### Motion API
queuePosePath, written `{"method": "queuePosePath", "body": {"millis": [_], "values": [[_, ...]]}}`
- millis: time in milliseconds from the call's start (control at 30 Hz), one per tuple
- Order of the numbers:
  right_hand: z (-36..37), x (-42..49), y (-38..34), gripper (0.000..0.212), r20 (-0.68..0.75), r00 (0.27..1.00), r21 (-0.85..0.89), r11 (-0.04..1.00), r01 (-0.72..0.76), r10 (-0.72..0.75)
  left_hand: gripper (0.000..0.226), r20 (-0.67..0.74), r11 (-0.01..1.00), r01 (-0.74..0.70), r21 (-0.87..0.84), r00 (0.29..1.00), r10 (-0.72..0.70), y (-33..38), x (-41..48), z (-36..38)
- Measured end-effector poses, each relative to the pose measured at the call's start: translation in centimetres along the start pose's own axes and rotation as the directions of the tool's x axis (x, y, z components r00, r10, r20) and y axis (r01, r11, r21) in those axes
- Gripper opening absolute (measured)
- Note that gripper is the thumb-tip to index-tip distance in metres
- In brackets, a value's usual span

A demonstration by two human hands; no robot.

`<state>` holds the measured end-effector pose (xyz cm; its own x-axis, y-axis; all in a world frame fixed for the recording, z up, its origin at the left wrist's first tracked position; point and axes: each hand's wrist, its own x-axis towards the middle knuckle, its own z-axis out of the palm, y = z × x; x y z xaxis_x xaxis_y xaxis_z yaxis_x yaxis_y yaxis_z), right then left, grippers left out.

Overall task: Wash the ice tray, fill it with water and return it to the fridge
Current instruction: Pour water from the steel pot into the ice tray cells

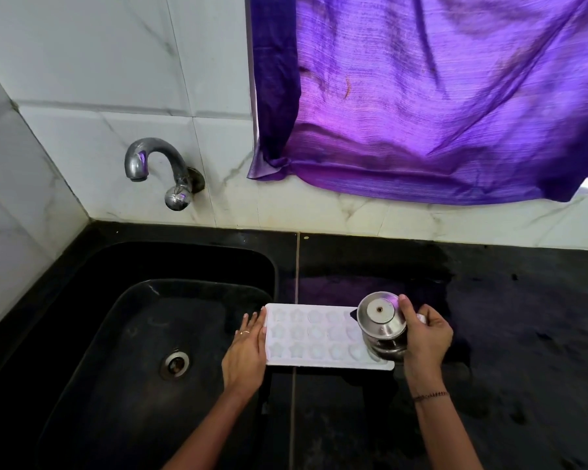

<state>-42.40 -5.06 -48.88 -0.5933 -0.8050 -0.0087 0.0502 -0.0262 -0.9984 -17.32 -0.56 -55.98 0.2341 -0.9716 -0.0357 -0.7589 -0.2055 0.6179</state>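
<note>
A white ice tray [314,335] with star and heart shaped cups lies flat on the black counter, just right of the sink. My left hand [246,351] rests flat against the tray's left end, fingers together and straight. My right hand [426,337] grips a small steel pot [382,322], which is tipped upside down over the tray's right end, its round base facing up. The pot hides the tray's right cups.
A black sink [143,334] with a metal drain [175,362] lies to the left. A steel tap [160,167] juts from the white tiled wall above it. A purple curtain [438,96] hangs over the back right. The black counter [523,334] stretches right.
</note>
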Motion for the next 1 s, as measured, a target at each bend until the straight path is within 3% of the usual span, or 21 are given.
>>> {"method": "queuePosePath", "body": {"millis": [267,1000], "values": [[1.2,-0.3,-0.1,0.052,0.039,0.999,0.035,0.999,-0.032,0.031,0.045,-0.031,1.000,-0.018,-0.012,0.999,0.017,-1.0,0.4,0.9],[2.9,-1.5,0.0,0.048,0.120,0.991,-0.111,0.992,0.065,-0.052,0.045,-0.033,1.000,-0.020,-0.008,0.999,0.020,-1.2,0.5,1.2]]}}
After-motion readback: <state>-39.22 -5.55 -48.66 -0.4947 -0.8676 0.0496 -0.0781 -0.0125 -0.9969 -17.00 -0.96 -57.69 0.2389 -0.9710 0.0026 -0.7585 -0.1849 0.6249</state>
